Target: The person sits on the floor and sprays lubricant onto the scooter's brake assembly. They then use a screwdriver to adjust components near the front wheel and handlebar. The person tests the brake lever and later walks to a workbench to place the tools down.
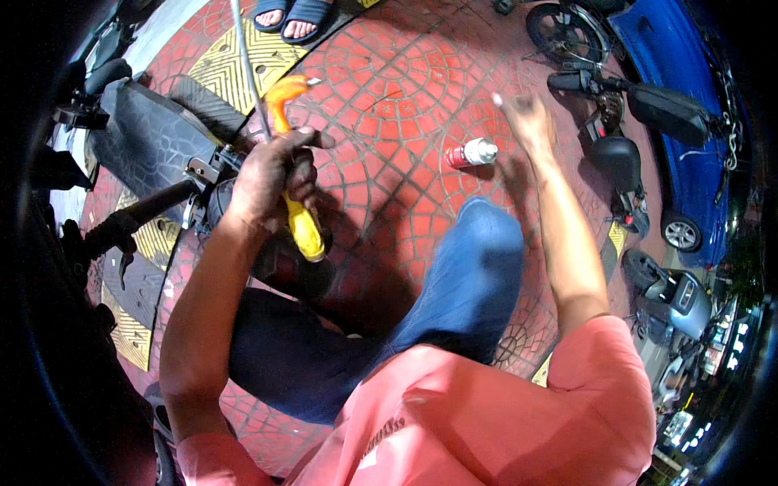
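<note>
My left hand (279,174), darkened with grime, is closed around a hand tool (305,231) with a yellow handle and a curved orange head ending in a small metal tip; its exact kind is unclear. A thin grey rod or cable (247,65) runs down from the top edge to the same hand; whether the fingers grip it too is hidden. Out to the right, my right hand (531,125) is raised past my knee, blurred, with one digit pointing left and the others hard to make out. Nearest to it is a red can with a white top (472,154) on the paving.
A scooter's black footboard (154,146) and handlebar (134,223) lie close on the left. Sandalled feet (293,18) of another person stand at the top, beside a yellow-black ramp strip (235,69). Parked motorbikes (612,105) and a blue car (677,49) line the right.
</note>
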